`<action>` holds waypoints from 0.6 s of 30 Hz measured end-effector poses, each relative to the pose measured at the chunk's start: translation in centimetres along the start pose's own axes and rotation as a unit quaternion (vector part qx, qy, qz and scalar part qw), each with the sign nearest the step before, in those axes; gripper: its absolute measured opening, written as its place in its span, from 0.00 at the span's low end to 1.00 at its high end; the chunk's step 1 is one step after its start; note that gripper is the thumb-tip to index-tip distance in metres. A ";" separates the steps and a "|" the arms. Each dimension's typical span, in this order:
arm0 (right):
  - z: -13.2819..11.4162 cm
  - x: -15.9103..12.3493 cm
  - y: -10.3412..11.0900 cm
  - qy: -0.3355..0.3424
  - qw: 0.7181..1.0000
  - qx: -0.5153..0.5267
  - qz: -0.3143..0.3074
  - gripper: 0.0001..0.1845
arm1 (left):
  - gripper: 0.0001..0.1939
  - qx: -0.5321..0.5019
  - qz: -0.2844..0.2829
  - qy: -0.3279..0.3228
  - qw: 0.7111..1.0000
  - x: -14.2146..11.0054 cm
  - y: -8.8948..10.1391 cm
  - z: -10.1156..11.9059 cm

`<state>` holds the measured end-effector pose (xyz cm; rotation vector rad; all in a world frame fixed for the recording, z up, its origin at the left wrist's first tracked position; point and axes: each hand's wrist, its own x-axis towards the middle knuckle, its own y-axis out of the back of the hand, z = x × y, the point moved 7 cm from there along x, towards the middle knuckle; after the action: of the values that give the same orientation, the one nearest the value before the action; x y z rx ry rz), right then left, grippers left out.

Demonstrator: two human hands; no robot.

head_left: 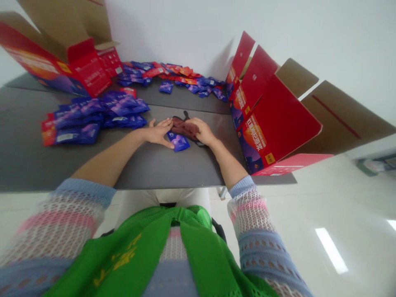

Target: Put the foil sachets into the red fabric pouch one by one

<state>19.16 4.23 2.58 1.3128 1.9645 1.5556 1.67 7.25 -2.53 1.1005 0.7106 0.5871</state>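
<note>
A green vest [206, 251] tops a striped openwork sweater [175, 274].

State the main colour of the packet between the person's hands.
The packet is mostly blue-purple, best seen in the head view.

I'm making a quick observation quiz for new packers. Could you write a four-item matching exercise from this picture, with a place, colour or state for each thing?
Things:
1. brown cloth
2. vest
3. table
4. nearest box on the right

Matches:
A. grey
B. standing with flaps open
C. touched by the left hand and the right hand
D. green

Right pairs: 1-C, 2-D, 3-A, 4-B
</note>
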 end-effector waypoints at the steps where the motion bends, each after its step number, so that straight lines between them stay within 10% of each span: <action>1: -0.4 0.1 0.4 0.026 0.999 0.025 0.027 0.24 | 0.65 -0.004 0.003 -0.004 1.000 -0.1 0.0 0.1; 7: -5.2 -0.3 -0.6 0.105 0.993 0.002 -0.052 0.15 | 0.54 0.011 0.004 -0.002 1.000 -0.1 -0.2 0.2; 18: -2.4 -0.1 -1.2 -0.119 0.987 -0.107 -0.021 0.22 | 0.70 0.013 -0.033 0.007 0.999 0.3 -0.1 0.0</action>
<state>16.94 2.77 2.35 1.2937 1.6233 1.4680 1.84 7.45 -2.73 1.0928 0.7663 0.5307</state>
